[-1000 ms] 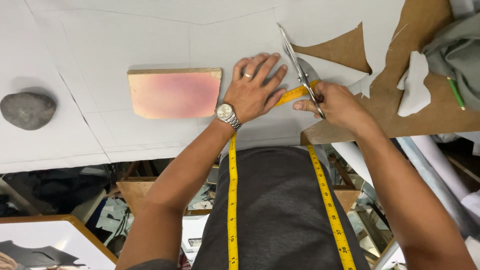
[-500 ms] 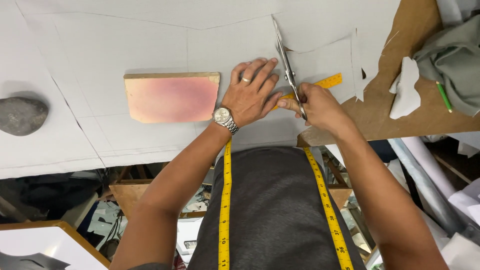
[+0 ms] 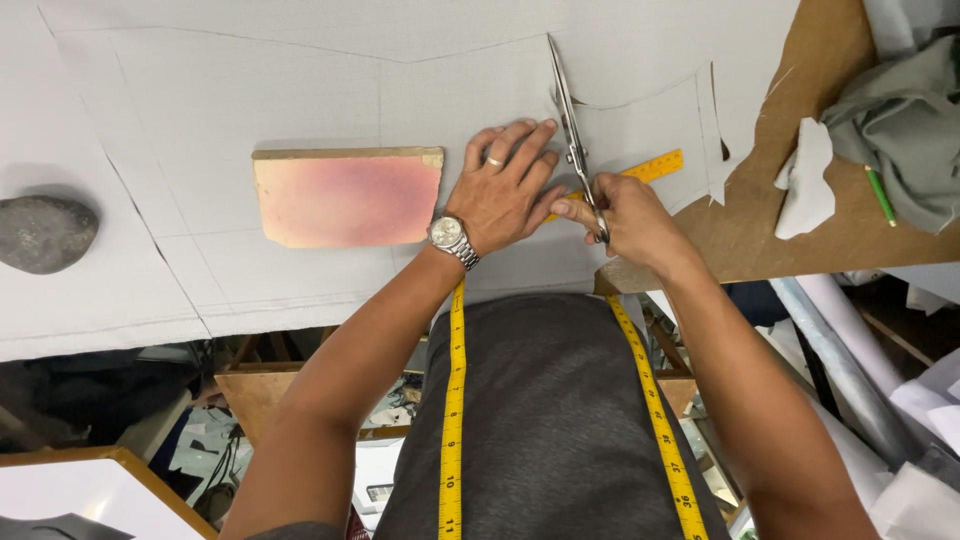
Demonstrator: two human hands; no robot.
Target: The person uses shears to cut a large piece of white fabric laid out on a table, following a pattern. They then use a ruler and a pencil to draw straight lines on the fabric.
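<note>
White fabric point(image 3: 300, 90) with drawn pattern lines covers the table. My left hand point(image 3: 505, 190), with a ring and a wristwatch, presses flat on the fabric, fingers spread. My right hand point(image 3: 630, 215) grips the handles of long metal scissors point(image 3: 565, 100), whose blades point away from me along a cut in the fabric. A yellow ruler point(image 3: 650, 167) lies partly under my right hand. A cut fabric flap point(image 3: 655, 125) sits to the right of the blades.
A pink-topped wooden block point(image 3: 345, 195) and a grey stone point(image 3: 45, 232) rest on the fabric as weights. Bare brown tabletop point(image 3: 790, 230) at right holds white scraps point(image 3: 805, 180), a grey cloth point(image 3: 900, 115) and a green pencil point(image 3: 880, 195). A yellow tape measure point(image 3: 455, 400) hangs round my neck.
The scissors have advanced further away from me along the cut. The fabric piece on the right has come to lie over the brown tabletop where a gap showed before.
</note>
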